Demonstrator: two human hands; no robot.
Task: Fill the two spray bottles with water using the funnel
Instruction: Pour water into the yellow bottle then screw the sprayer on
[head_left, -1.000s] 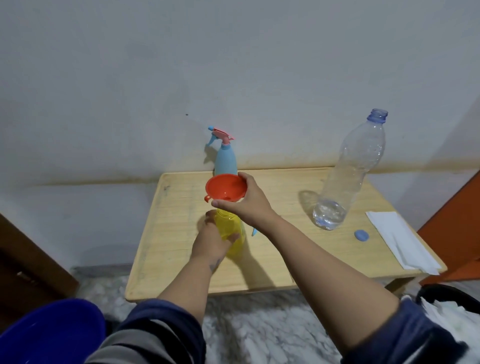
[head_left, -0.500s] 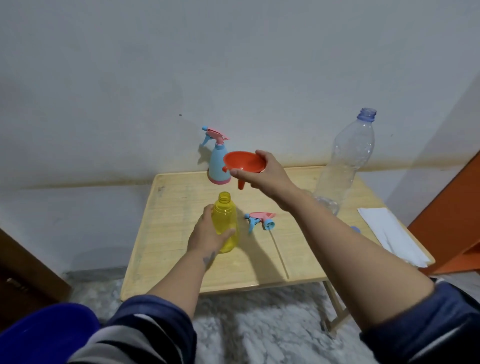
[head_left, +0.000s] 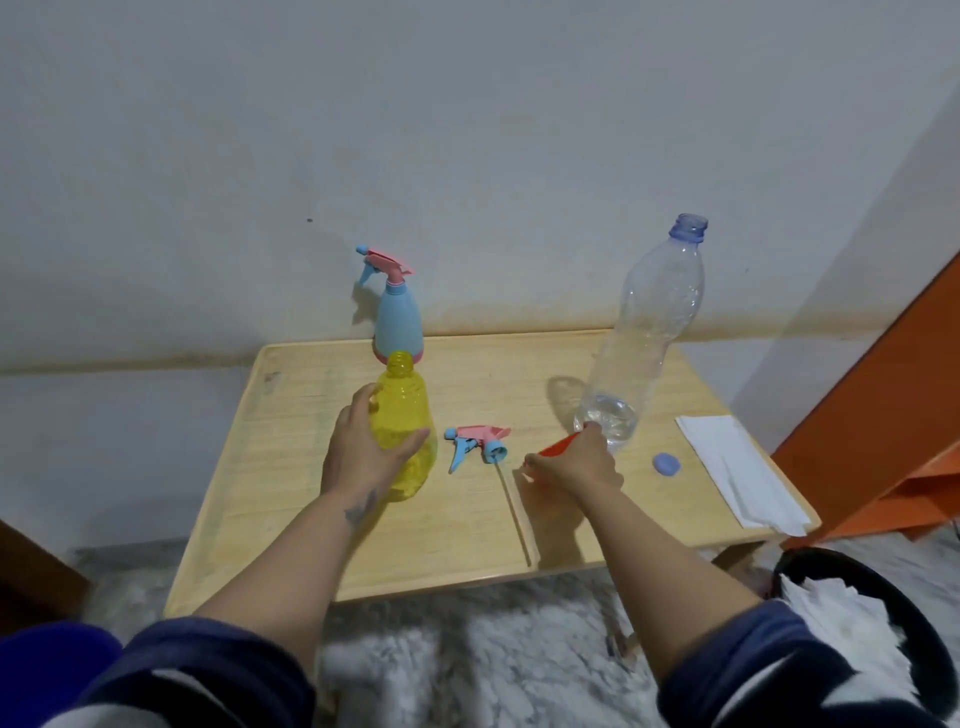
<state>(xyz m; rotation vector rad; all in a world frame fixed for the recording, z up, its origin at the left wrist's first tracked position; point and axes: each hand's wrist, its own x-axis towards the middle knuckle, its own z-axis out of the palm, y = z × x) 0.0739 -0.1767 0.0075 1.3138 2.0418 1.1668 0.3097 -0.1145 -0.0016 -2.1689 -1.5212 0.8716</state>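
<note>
My left hand (head_left: 363, 452) grips the yellow spray bottle (head_left: 404, 426), which stands upright on the wooden table (head_left: 311, 467) with its neck uncapped. Its pink and blue spray head (head_left: 478, 441) lies on the table just to the right. My right hand (head_left: 571, 465) holds the orange funnel (head_left: 558, 446) low at the table surface, beside the base of the big clear water bottle (head_left: 649, 332); most of the funnel is hidden under my fingers. The blue spray bottle (head_left: 397, 317), with its trigger head on, stands at the back edge.
The clear bottle is uncapped with a little water at the bottom; its blue cap (head_left: 666, 463) lies to its right. A folded white cloth (head_left: 737, 473) lies at the table's right edge. A black bin with white paper (head_left: 841, 613) sits lower right, an orange panel (head_left: 883, 405) beyond.
My right hand lifted the funnel off the yellow bottle's neck, carried it right and lowered it to the table by the clear bottle. My left hand kept its grip on the yellow bottle.
</note>
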